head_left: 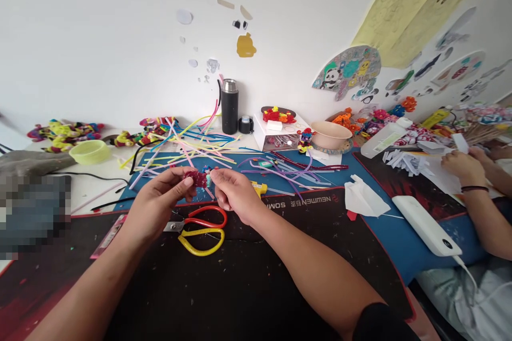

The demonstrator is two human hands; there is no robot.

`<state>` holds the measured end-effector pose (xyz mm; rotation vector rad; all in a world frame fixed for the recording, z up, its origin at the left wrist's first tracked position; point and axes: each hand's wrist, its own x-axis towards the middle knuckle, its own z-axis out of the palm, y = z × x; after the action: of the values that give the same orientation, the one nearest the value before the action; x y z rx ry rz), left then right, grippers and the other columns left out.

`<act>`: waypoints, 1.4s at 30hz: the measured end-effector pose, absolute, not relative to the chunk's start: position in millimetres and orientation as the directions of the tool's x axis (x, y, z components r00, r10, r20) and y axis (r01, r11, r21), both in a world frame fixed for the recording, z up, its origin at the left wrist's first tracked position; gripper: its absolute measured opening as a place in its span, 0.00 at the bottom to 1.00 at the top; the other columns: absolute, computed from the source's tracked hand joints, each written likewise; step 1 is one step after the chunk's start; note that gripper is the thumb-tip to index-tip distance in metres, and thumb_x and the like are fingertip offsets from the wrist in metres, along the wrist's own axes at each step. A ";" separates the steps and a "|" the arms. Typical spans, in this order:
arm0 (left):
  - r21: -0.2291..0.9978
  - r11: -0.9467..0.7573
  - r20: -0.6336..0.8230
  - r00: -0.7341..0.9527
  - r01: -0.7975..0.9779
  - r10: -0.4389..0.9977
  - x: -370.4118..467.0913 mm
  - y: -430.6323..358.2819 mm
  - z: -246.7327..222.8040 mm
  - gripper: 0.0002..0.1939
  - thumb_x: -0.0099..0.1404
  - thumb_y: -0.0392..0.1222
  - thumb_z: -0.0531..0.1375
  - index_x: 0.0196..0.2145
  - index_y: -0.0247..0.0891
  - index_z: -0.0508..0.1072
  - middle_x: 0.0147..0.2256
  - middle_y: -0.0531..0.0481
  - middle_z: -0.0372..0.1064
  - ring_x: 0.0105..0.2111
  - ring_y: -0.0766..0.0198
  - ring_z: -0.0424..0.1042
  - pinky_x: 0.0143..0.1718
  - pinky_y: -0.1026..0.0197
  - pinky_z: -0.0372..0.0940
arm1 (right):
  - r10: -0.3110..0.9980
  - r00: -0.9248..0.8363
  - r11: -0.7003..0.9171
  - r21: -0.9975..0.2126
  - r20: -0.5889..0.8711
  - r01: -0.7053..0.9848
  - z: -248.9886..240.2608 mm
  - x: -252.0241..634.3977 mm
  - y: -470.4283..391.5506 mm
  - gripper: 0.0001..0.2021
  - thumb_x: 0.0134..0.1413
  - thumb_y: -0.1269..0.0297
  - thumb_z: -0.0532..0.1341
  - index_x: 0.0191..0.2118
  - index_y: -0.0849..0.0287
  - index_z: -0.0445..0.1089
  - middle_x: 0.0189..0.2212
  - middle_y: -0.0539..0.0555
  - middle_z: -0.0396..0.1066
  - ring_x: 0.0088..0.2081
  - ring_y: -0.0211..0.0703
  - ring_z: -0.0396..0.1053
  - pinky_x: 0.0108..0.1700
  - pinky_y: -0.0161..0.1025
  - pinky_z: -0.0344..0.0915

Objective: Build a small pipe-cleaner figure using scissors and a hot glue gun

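A small dark red, fuzzy piece (197,178) with a light turquoise part at its right end is held between both hands above the black mat (180,298). My left hand (166,194) pinches its red left side between thumb and fingers. My right hand (234,192) is closed at the turquoise end, fingertips pressed together. Just below the hands lie scissors (202,230) with one red and one yellow handle. Behind them, pipe cleaners (192,144) in several colours are spread over the blue mat. A yellow tool (259,188) sits right of my right hand, partly hidden.
A black bottle (229,109) stands near the wall, beside a white box (276,130) and a beige bowl (331,136). A green bowl (90,153) is at left. On the right are a white power bank (427,225) and another person's hands (466,168) holding paper.
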<state>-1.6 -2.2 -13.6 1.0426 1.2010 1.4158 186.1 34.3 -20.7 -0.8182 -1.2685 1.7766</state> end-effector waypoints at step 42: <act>0.850 0.288 -0.197 0.241 -0.441 0.950 -2.7 -8.2 -12.1 0.30 0.60 0.54 0.78 0.55 0.38 0.84 0.42 0.40 0.85 0.32 0.56 0.82 0.34 0.59 0.80 | 0.862 -0.498 -0.259 -0.923 -0.089 -0.285 -18.2 184.9 34.2 0.30 0.43 0.37 0.79 0.37 0.57 0.72 0.21 0.42 0.65 0.19 0.30 0.55 0.19 0.33 0.49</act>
<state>-2.7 -8.2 -12.1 0.7561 0.8283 1.0867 184.9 34.2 -18.2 -0.7889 -1.1799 1.8534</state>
